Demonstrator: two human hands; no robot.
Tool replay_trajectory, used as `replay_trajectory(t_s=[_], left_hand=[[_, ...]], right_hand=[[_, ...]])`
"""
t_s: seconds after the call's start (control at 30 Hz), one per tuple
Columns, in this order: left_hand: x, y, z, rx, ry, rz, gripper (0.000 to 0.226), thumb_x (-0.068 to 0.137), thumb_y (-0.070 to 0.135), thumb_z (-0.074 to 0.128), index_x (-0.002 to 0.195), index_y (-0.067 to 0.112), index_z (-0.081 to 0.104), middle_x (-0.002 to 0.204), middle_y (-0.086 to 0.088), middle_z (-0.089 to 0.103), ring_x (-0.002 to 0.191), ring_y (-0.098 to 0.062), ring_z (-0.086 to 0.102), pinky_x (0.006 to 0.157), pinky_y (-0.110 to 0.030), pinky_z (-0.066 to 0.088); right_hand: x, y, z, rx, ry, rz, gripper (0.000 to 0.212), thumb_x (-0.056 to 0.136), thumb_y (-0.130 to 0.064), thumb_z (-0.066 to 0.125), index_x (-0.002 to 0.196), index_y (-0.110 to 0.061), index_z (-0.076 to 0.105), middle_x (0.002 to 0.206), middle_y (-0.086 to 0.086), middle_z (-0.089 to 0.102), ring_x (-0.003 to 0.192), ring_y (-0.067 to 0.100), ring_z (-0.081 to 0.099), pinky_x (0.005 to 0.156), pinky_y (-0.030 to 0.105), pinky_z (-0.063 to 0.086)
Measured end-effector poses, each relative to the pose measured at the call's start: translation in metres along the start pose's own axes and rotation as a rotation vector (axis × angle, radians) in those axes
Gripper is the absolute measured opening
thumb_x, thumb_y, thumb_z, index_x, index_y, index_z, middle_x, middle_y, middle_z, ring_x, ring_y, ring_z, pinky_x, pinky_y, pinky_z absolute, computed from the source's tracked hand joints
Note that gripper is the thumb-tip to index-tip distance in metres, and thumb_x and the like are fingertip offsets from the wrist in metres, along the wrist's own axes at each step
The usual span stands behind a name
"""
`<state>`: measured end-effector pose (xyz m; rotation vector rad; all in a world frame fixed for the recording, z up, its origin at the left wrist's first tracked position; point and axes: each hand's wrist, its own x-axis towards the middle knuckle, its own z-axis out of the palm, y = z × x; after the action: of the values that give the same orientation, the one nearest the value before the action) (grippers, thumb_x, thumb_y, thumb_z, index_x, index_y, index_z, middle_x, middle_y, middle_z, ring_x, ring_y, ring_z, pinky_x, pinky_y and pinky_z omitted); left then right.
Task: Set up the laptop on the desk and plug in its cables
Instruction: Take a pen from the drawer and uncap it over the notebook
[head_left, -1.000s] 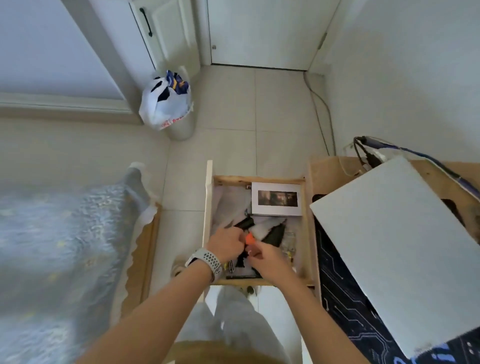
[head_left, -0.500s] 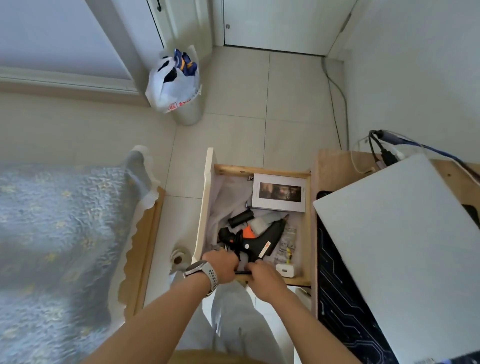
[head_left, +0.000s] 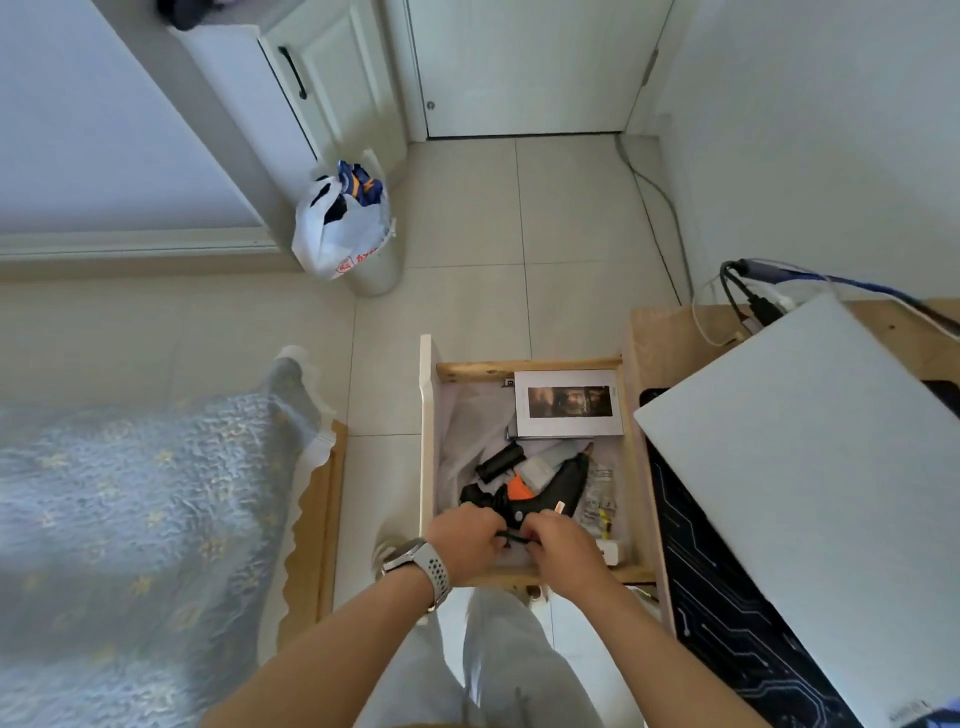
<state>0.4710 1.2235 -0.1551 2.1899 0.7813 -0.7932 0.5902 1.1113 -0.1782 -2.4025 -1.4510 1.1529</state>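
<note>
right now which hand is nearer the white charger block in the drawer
Right. The right hand sits just left of the white charger block at the drawer's near right corner; the left hand is farther left, beyond the right hand.

Both hands (head_left: 511, 540) now on black cable (head_left: 511, 537)

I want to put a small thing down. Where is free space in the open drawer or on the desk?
Drawer: only the pale liner between its left wall and the booklet; the front is crowded with the glue gun and both hands. Desk: the bare far-left corner beside the closed laptop.
</note>
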Motion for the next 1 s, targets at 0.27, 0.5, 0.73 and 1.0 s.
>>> replay_trajectory(t_s=[0.27,0.5,0.73,1.0], left_hand=[[-0.015,-0.008,-0.063,-0.185,0.208,0.159,0.017,0.095,0.018,0.053,0.104,0.018,0.067,0.09,-0.003,0.071,0.076,-0.014,0.062,0.069,-0.026,0.048],[-0.045,0.007,-0.123,-0.526,0.388,0.434,0.008,0.084,0.016,0.066,0.088,0.022,0.07,0.074,0.001,0.071,0.07,-0.015,0.067,0.07,-0.029,0.056],[-0.077,0.059,-0.15,-0.624,0.372,0.548,0.007,0.086,0.028,0.069,0.088,0.023,0.074,0.082,0.006,0.076,0.08,-0.009,0.071,0.083,-0.038,0.056],[-0.122,0.103,-0.153,-0.461,0.115,0.732,0.018,0.086,0.009,0.069,0.082,0.025,0.076,0.077,0.016,0.073,0.076,0.004,0.067,0.08,-0.018,0.05]], right_hand=[[0.002,-0.033,-0.028,0.216,0.233,-0.004,0.014,0.091,-0.013,0.056,0.103,-0.017,0.061,0.1,0.0,0.069,0.092,0.019,0.063,0.077,0.041,0.053],[-0.025,-0.075,-0.087,0.553,0.53,0.031,0.01,0.089,-0.009,0.062,0.091,-0.019,0.063,0.086,-0.008,0.067,0.085,0.01,0.064,0.078,0.031,0.054],[-0.095,-0.129,-0.142,0.987,1.086,0.179,0.019,0.087,-0.003,0.067,0.082,-0.021,0.064,0.076,-0.01,0.067,0.075,0.01,0.067,0.071,0.026,0.056],[-0.172,-0.146,-0.156,1.424,1.415,0.209,0.009,0.093,0.003,0.055,0.097,0.0,0.062,0.093,0.019,0.068,0.075,0.017,0.072,0.07,0.025,0.057]])
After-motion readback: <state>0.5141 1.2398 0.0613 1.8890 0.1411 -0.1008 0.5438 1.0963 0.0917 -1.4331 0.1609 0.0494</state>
